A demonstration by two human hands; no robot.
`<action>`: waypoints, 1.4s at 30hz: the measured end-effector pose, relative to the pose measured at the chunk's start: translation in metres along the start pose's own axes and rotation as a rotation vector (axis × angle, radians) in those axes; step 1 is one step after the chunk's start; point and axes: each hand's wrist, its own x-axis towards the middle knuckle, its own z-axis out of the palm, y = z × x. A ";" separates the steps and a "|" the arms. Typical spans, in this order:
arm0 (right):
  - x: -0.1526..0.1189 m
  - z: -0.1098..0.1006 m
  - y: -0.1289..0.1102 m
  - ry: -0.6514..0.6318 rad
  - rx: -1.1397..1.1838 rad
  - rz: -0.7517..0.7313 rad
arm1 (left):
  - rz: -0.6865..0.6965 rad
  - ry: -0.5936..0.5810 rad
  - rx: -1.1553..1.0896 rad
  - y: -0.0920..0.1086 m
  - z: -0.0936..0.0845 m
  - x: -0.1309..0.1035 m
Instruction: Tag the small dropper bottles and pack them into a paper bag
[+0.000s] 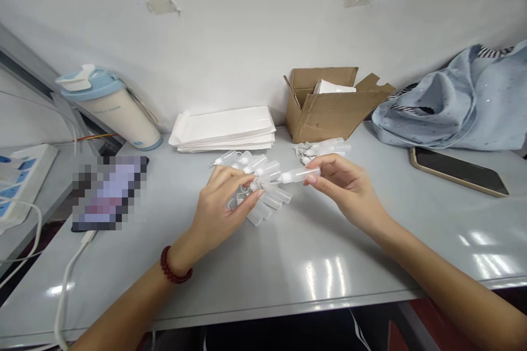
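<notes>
My right hand (346, 186) pinches the base end of a small translucent plastic bottle (298, 175) between thumb and fingers. The bottle lies roughly level, its white neck pointing left toward my left hand (224, 197). My left thumb and fingertips are closed near that neck, over the pile; what they grip is too small to make out. Under and around the left fingertips lie several similar small bottles (263, 211) with thin looped cords. A smaller group of these bottles (329, 147) rests beyond my right hand, in front of the cardboard box.
A stack of white envelopes (224, 129) and an open cardboard box (329, 115) stand by the wall. At left are a tumbler (119, 112), a phone (111, 192) with a cable, and a power strip (24, 186). A blue cloth bag (453, 104) and another phone (459, 171) lie right.
</notes>
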 end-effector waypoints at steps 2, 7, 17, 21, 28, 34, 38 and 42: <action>0.000 0.001 0.000 0.004 -0.001 -0.002 | -0.006 0.005 -0.026 0.002 -0.001 0.000; -0.002 -0.001 0.000 -0.006 -0.020 0.006 | -0.046 0.019 -0.063 0.006 -0.002 0.001; -0.003 0.004 -0.003 -0.030 0.013 0.018 | -0.030 -0.060 -0.132 0.009 0.001 -0.001; -0.003 0.005 -0.003 -0.051 0.032 0.031 | -0.013 -0.085 -0.153 0.012 0.001 -0.001; -0.004 0.005 -0.002 -0.075 0.036 0.051 | -0.002 -0.082 -0.168 0.015 0.001 -0.002; -0.005 0.004 -0.003 -0.082 0.024 0.048 | 0.005 -0.082 -0.165 0.014 0.002 -0.002; -0.005 0.004 -0.003 -0.079 0.017 0.038 | 0.001 -0.090 -0.162 0.015 0.002 -0.002; -0.005 0.004 -0.003 -0.086 0.014 0.036 | 0.003 -0.091 -0.156 0.015 0.001 -0.002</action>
